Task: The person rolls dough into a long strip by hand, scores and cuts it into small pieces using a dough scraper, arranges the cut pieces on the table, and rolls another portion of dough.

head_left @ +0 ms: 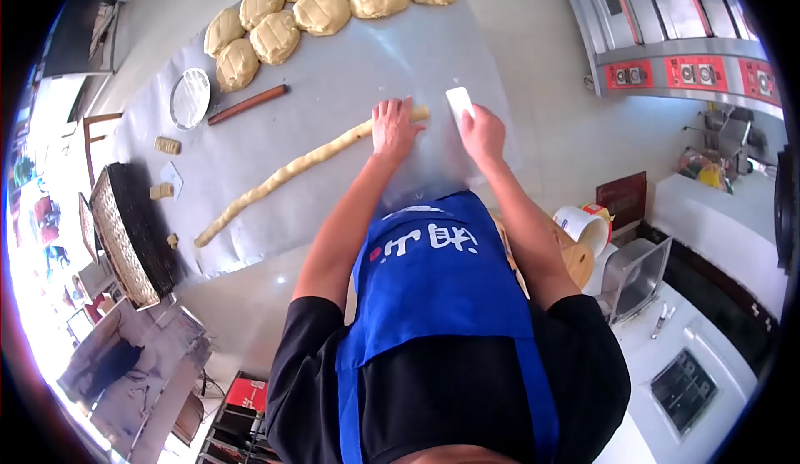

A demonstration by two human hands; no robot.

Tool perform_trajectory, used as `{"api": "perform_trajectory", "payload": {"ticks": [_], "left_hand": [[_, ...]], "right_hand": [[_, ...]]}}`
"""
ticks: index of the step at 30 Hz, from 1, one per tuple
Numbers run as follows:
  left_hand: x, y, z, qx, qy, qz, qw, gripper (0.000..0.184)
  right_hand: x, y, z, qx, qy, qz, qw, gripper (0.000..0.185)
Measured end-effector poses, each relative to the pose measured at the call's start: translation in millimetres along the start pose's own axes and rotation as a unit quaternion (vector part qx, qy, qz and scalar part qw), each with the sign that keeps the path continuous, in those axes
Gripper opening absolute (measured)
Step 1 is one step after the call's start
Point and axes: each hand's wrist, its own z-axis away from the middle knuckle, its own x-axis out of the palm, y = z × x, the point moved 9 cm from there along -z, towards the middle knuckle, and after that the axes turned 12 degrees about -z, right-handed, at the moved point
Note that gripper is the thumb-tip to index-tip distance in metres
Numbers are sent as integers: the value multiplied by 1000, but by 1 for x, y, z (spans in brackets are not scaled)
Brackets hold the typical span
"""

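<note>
Black short-sleeved shirt (467, 393) and, over it, a blue apron (437, 289) with white lettering lie closest, with both bare forearms reaching out toward the tabletop (350, 68). At its near right corner, the right hand (483, 135) is clamped on a white dough scraper (457, 100), which points away from the body. To its left, the left hand (393, 130) lies over a long dough rope (304, 162) near its right end, fingers across it and thumb apart; whether it grips the dough, I cannot tell. The rope runs slantwise from there down to the left, where its tip rests on the tabletop.

Near that tip sits a small scrap of dough (172, 240), beside a dark-lined wicker basket (125, 230) at the left edge. Two ridged dough pieces (167, 145) lie a little farther up, one of them against a pale flat plate (172, 178). Beyond the rope are a reddish-brown wooden rod (247, 105) and, just beside it, a round white-dusted dish (190, 98).

Farther off, plump scored dough slabs (322, 11) stand in two slanting rows. Past the right side is a metal oven (642, 51) with red control panels.
</note>
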Motion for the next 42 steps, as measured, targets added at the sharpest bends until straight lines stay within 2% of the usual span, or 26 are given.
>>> {"api": "perform_trajectory", "payload": {"ticks": [1, 3, 4, 5, 7, 8, 10, 13, 14, 18, 21, 25, 28, 30, 31, 33, 34, 36, 37, 39, 40, 42], "left_hand": [[6, 2, 2, 4, 1, 1, 1000, 58], [36, -3, -12, 31, -129, -31, 991, 33], [64, -8, -12, 62, -116, -97, 987, 20], [57, -7, -17, 67, -77, -114, 988, 17], [49, -12, -16, 46, -38, -46, 997, 17], [48, -12, -11, 55, -4, -18, 998, 26], [20, -6, -12, 36, -36, 18, 999, 44], [16, -4, -16, -1, -39, 64, 997, 44], [25, -7, -19, -13, -91, 61, 994, 41], [35, -15, -19, -20, -49, 93, 994, 28], [34, -14, -18, -33, -73, 84, 993, 34], [25, -10, -17, -19, -50, 81, 995, 29], [34, -6, -14, 17, -56, 29, 998, 32], [39, 0, -12, 86, -11, -23, 996, 34], [43, -2, -11, 84, -11, -22, 996, 34], [55, -5, -13, 78, -56, -2, 995, 46], [43, -1, -13, 77, -57, 0, 995, 46], [14, -3, -14, 12, -127, 5, 992, 65], [15, -5, -12, 10, -128, 4, 992, 65], [1, -2, -4, 49, -18, -62, 997, 81], [7, -4, 3, 49, -24, -61, 997, 81], [24, 1, 13, 100, -73, -166, 978, 85]], "right_hand": [[11, -8, 0, -20, 1, 4, 1000, 20], [51, -14, 10, -33, -60, 58, 996, 20], [62, -20, 15, -35, -65, 48, 996, 19], [72, -22, 15, -36, -62, 43, 997, 18], [74, -31, 13, -92, -27, 47, 994, 14], [74, -28, 14, -86, -13, 41, 995, 12], [72, -23, 12, -66, -33, 45, 996, 17], [67, -22, 9, -51, -48, 33, 997, 22], [68, -18, 9, -27, -62, 36, 997, 23], [67, -25, 7, -27, -72, 44, 996, 23], [69, -24, 10, -35, -63, 52, 996, 21], [71, -20, 10, -33, -59, 60, 996, 21], [70, -20, 9, -38, -56, 55, 996, 22], [68, -20, 9, -38, -58, 53, 996, 22], [69, -19, 9, -31, -63, 48, 996, 24], [67, -18, 8, -21, -69, 46, 996, 26], [64, -18, 7, -25, -67, 59, 996, 26], [59, -19, 4, -30, -66, 71, 995, 26], [52, -18, 3, -16, -52, 75, 996, 26], [48, -16, 2, 2, -41, 77, 996, 25], [50, -16, 3, 1, -55, 80, 995, 25], [58, -17, 8, 1, -74, 88, 993, 23]]}}
